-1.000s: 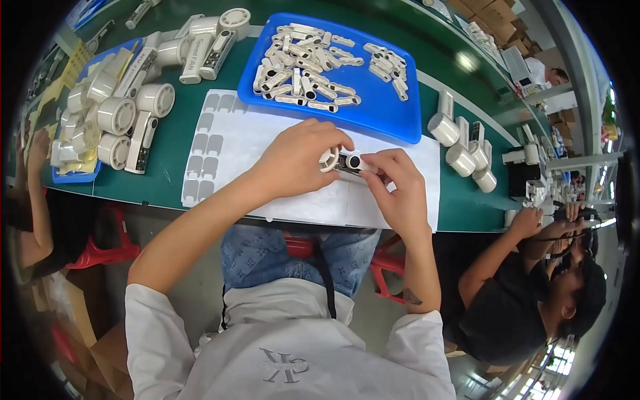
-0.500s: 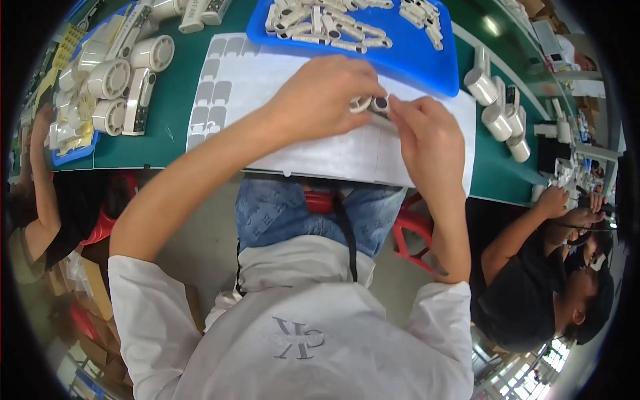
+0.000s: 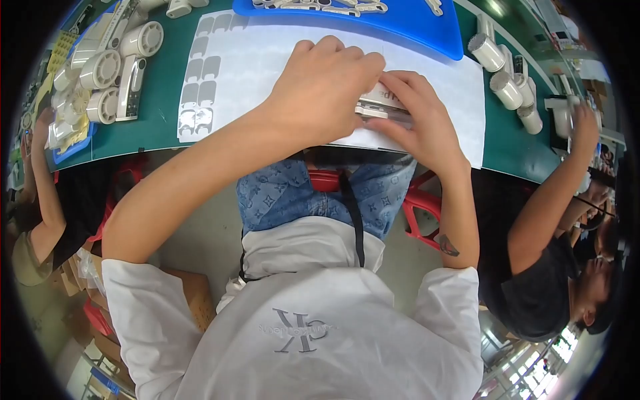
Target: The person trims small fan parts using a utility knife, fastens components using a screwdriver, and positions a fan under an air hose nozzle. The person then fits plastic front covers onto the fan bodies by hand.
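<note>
My left hand and my right hand meet over the white sheet, near the table's front edge. Between them is a white plastic handle part with grey lettering, partly covered by my fingers. The fingers of my left hand curl over its left end. On its right end, my right thumb presses from below while the fingers lie along the top. A narrow slot or second strip shows along its lower side; I cannot make out which.
Beyond my hands lies a blue tray with small white parts. Grey stickers line the sheet's left side. White fan-like units stand at left, white cylindrical parts at right. Co-workers sit on both sides; one's arm reaches forward at right.
Both hands have come slightly nearer the table's front edge, and a larger lettered white part now shows between them. The view has shifted, leaving less of the tray visible. The right co-worker's arm has risen.
</note>
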Demonstrator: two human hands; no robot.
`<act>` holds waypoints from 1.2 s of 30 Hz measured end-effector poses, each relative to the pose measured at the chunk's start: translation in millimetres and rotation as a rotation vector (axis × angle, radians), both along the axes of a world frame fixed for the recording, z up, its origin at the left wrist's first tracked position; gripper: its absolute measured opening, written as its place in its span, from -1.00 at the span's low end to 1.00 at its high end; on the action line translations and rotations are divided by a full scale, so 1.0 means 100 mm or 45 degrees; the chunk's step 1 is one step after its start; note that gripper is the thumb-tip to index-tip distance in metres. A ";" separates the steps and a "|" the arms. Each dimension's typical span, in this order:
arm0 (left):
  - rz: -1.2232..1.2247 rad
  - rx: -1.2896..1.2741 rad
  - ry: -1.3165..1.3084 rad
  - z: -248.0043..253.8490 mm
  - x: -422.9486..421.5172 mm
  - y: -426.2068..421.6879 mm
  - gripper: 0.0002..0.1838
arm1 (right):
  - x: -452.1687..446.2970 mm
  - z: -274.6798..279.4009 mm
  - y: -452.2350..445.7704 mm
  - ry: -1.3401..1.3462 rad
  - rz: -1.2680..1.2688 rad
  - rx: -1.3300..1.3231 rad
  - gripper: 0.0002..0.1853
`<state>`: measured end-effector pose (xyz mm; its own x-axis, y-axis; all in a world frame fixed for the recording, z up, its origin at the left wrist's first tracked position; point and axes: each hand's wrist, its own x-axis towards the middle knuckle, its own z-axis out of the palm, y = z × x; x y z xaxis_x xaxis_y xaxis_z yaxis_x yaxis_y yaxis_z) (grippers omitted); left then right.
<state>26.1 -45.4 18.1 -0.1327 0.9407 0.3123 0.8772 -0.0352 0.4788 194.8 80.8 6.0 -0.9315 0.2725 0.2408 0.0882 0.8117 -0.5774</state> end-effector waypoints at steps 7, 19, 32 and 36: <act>0.040 -0.008 0.013 -0.05 0.02 0.04 -0.63 | 0.01 -0.17 -0.02 0.163 -0.065 0.138 -0.42; 0.131 -0.118 -0.208 0.03 -0.02 0.05 -0.56 | -0.07 -0.09 0.03 0.230 -0.112 -0.400 -0.46; 0.041 -0.121 -0.470 0.02 -0.25 -0.01 -0.47 | -0.21 0.12 -0.01 0.160 -0.088 -0.145 -0.50; -0.040 -0.131 -0.572 0.03 -0.33 -0.02 -0.50 | -0.23 0.18 -0.01 0.171 -0.055 -0.051 -0.52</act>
